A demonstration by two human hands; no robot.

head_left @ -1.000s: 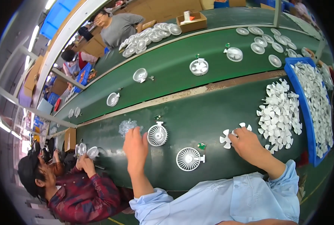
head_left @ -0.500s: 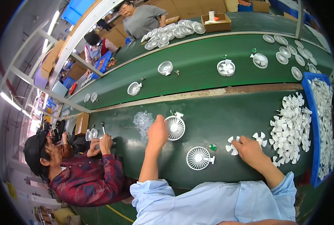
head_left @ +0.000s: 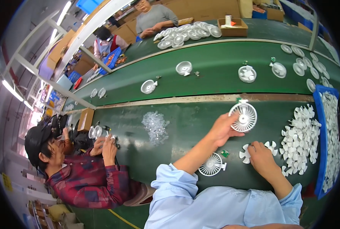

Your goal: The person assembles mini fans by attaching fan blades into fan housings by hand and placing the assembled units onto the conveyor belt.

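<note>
Left hand (head_left: 223,130) pinching cage (head_left: 244,117) at its rim. Right hand (head_left: 262,158) curled between two blades (head_left: 244,154); fingertips hidden, cannot tell its grip.

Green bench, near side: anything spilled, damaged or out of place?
Nothing clearly stands out. White fan blades heaped loose beside the blue bin, and clear pieces spread at left, look more like set-out stock than spills; no damage shows.

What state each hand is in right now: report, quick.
Left hand: closed, holding a white fan cage.
Right hand: fingers at a white propeller; whether they grip it cannot be told.
</note>
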